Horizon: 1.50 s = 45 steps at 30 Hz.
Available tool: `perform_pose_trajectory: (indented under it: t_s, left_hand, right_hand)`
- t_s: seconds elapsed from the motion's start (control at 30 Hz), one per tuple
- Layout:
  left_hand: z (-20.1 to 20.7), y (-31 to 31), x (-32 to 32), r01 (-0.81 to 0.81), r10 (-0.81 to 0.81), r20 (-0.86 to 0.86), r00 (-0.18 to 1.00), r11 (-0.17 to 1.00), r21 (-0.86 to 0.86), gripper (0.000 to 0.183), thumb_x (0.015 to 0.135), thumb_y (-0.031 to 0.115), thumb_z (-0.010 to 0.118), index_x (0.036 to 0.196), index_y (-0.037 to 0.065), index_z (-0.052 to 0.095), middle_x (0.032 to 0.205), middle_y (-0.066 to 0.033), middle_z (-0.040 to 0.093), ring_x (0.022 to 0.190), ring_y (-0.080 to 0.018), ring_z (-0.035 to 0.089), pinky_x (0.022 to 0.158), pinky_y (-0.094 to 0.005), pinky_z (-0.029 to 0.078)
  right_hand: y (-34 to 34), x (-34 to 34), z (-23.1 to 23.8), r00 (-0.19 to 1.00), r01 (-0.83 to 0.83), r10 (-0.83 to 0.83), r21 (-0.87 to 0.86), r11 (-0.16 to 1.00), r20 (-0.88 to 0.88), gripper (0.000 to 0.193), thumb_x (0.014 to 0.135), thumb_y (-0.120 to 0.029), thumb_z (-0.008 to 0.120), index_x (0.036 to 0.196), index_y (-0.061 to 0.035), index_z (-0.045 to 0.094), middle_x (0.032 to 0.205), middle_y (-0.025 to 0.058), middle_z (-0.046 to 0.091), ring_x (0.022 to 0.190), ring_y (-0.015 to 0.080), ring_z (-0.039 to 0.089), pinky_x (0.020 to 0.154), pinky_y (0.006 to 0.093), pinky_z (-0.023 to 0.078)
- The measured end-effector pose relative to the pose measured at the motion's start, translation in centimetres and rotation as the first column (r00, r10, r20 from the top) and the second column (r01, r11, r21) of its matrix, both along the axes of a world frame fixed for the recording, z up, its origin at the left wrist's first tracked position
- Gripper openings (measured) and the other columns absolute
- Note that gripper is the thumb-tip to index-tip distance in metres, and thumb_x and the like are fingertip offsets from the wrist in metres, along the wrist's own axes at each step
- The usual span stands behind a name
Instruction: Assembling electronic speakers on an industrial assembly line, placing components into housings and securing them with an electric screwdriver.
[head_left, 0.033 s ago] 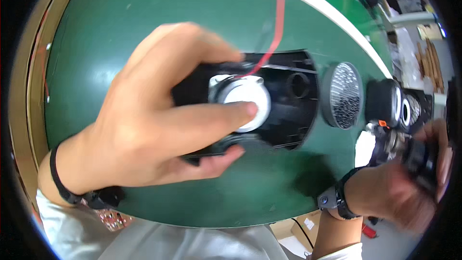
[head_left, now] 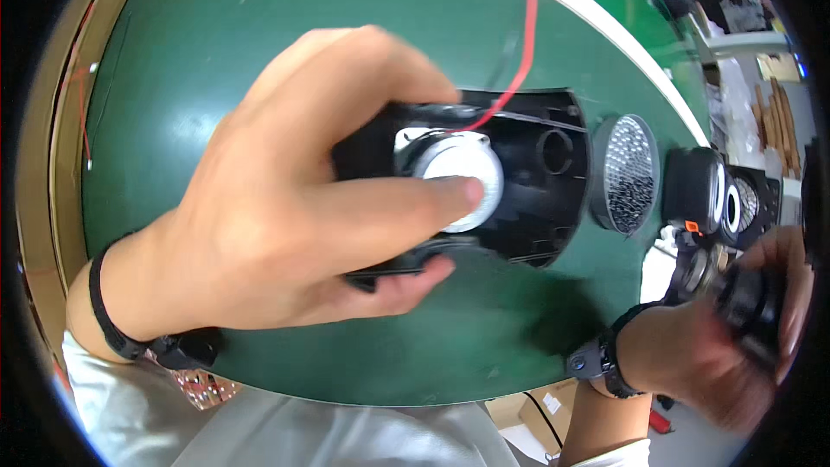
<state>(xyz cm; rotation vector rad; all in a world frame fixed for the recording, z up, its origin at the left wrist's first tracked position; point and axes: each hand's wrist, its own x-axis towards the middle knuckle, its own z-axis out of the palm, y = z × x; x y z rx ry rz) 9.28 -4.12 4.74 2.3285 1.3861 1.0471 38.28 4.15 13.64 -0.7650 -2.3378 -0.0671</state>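
My left hand (head_left: pixel 277 199) is closed round the left part of a black plastic housing (head_left: pixel 540 199) over the green table. Its thumb presses on a round, silvery-white speaker (head_left: pixel 484 164) set inside the housing. A red wire (head_left: pixel 529 35) runs from beside the speaker up past the top edge of the view. Off to the right, my right hand (head_left: pixel 709 363) grips a black rounded object (head_left: pixel 754 303); motion blur and the rim of the view hide its exact kind. Just right of the housing stands a round dish (head_left: pixel 628 173) of small dark screws.
Black units with round white rings (head_left: pixel 733 207) stand beyond the dish at the right. A cardboard edge (head_left: pixel 60 164) borders the table on the left, with a thin red wire (head_left: pixel 84 121) near it. An open carton (head_left: pixel 536 424) sits below the table's front edge.
The whole view has shifted slightly, so the housing, the dish and my left hand appear a little farther right. Both hands keep their hold.
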Motion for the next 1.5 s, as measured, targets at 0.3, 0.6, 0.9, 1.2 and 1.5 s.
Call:
perform_pose_trajectory:
  t_s: [0.3,0.6,0.9,1.2,1.5]
  left_hand:
    - [-0.7,0.0,0.1,0.007,-0.013,0.091,0.996,0.998,0.062,0.05,0.054,0.017,0.088,0.103,0.009,0.076,0.118,-0.0228,0.059,0.098,-0.0378,0.061,0.083,-0.0476,0.051]
    - [-1.7,0.5,0.2,0.003,-0.035,0.183,0.983,0.985,0.17,0.048,0.054,0.016,0.086,0.099,0.006,0.074,0.112,-0.0236,0.059,0.09,-0.0377,0.063,0.074,-0.0463,0.051]
    - [-1.7,0.3,0.7,-0.018,-0.02,0.217,0.976,0.985,0.171,0.045,0.055,0.014,0.085,0.097,0.005,0.073,0.111,-0.0226,0.06,0.09,-0.0374,0.063,0.074,-0.0463,0.051]
    - [-2.2,0.2,1.0,-0.03,-0.012,0.216,0.976,0.981,0.19,0.044,0.055,0.013,0.084,0.097,0.005,0.073,0.11,-0.0221,0.061,0.09,-0.0373,0.063,0.075,-0.0467,0.051]
    - [-2.4,0.5,1.1,-0.013,-0.035,0.204,0.978,0.974,0.227,0.043,0.055,0.012,0.084,0.096,0.004,0.072,0.11,-0.0218,0.061,0.09,-0.0372,0.063,0.075,-0.047,0.051]
  right_hand:
    - [-2.4,-3.2,-1.2,0.788,-0.487,0.078,-0.54,0.686,-0.611,0.022,0.086,-0.008,0.063,0.076,-0.0091,0.043,0.075,0.0003,0.045,0.067,0.0103,0.044,0.074,0.0227,0.04]
    - [-2.1,-7.1,-2.8,0.543,-0.775,-0.044,-0.52,0.36,-0.839,0.026,0.09,-0.019,0.059,0.071,-0.0163,0.041,0.07,0.0002,0.046,0.06,0.0101,0.042,0.074,0.0263,0.037]
    - [-2.0,-8.1,-3.3,0.56,-0.735,0.014,-0.488,0.471,-0.829,0.011,0.092,-0.014,0.054,0.086,-0.0091,0.047,0.07,0.0001,0.045,0.059,0.0095,0.043,0.064,0.0293,0.041]
    - [-2.9,-9.2,-5.3,0.568,-0.665,0.086,-0.394,0.635,-0.819,0.016,0.094,-0.02,0.052,0.1,-0.0087,0.044,0.068,-0.0022,0.044,0.056,0.0109,0.043,0.065,0.0302,0.041]
    - [-2.8,-9.2,-5.1,0.566,-0.676,0.109,-0.384,0.629,-0.817,0.019,0.092,-0.019,0.053,0.107,-0.0114,0.043,0.065,-0.0022,0.046,0.052,0.0109,0.045,0.052,0.029,0.041]
